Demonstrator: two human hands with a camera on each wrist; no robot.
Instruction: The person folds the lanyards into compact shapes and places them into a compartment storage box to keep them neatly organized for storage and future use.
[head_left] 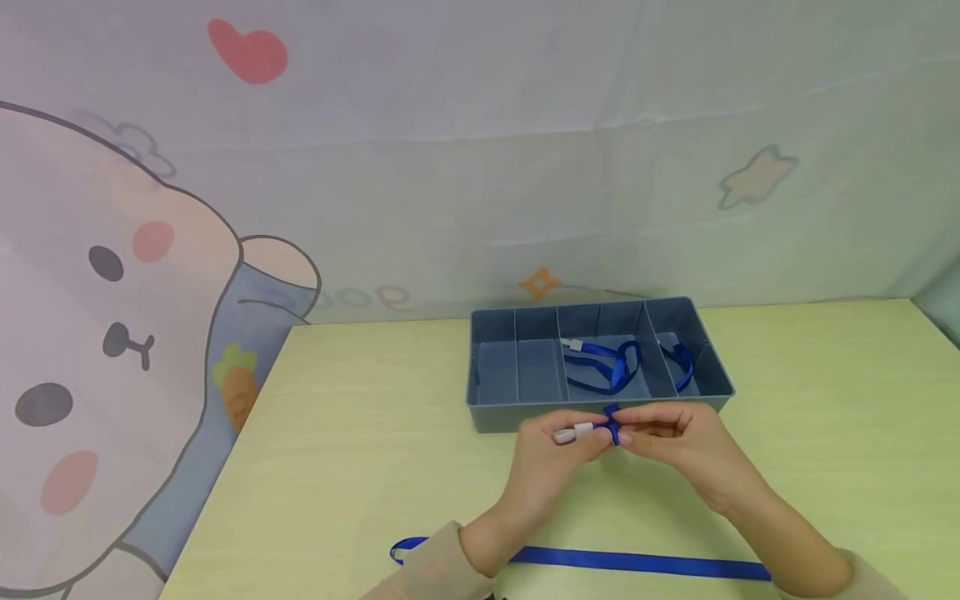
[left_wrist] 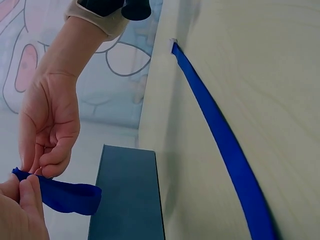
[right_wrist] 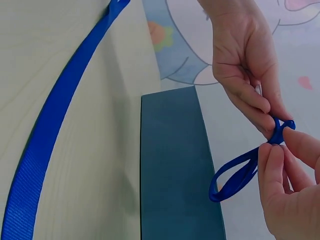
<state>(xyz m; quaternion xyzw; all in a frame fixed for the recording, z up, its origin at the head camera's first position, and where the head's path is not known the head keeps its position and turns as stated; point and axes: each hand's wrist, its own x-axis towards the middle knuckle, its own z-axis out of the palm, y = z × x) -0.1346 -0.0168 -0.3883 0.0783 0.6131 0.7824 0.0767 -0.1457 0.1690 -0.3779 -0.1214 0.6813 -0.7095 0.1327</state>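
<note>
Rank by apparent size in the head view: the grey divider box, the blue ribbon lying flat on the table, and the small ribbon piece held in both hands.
1. Grey divider box, largest in area.
2. Flat blue ribbon: longer than the box is wide, but thin, and nearer the camera.
3. Held ribbon piece, clearly smallest, pinched between left hand and right hand.

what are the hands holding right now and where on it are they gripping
Both the left hand and right hand pinch a small blue ribbon at its bunched middle; its loop hangs free below.
</note>
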